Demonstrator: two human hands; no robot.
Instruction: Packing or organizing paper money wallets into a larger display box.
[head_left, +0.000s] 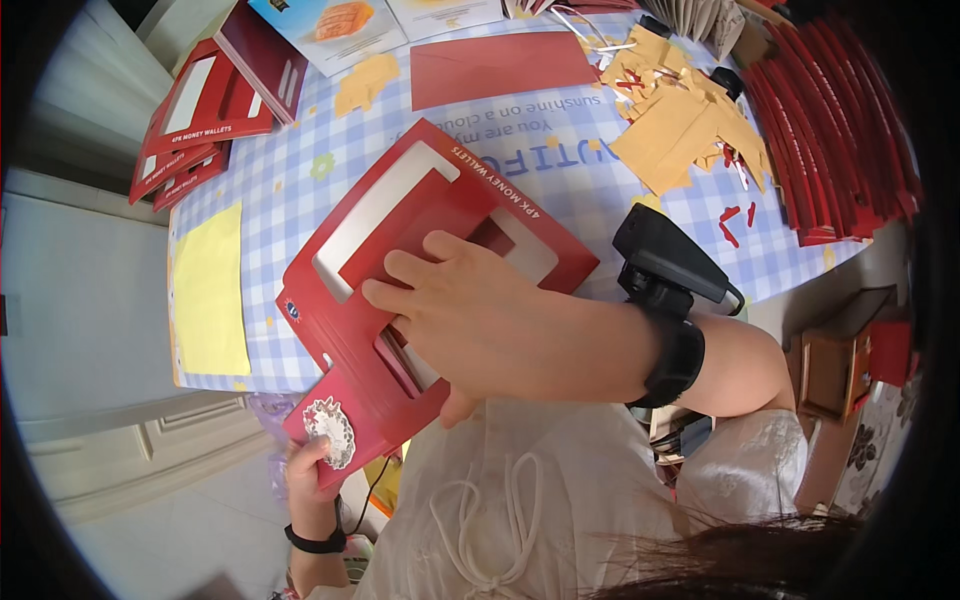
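A red cardboard sleeve (390, 187) with cut-out windows lies tilted across the near edge of the table, printed writing along one side. Pale and dark red layers show through its windows. From its lower-left end a pink-red card wallet (375, 435) sticks out, bearing a white and grey lacy floral decoration (330, 431). My left hand (309, 463) pinches the wallet's outer corner, thumb on top beside the decoration. My right hand (465, 315) lies over the sleeve with fingers spread on its face and the thumb at the near edge. It covers part of the windows.
Similar red sleeves (217, 90) are stacked at the far left, and a long row of red packs (825, 127) stands right. Torn tan paper pieces (667, 127), a red envelope (499, 71) and a yellow sheet (210, 292) lie on the checked tablecloth (277, 225). A black device (667, 247) is strapped to my right wrist.
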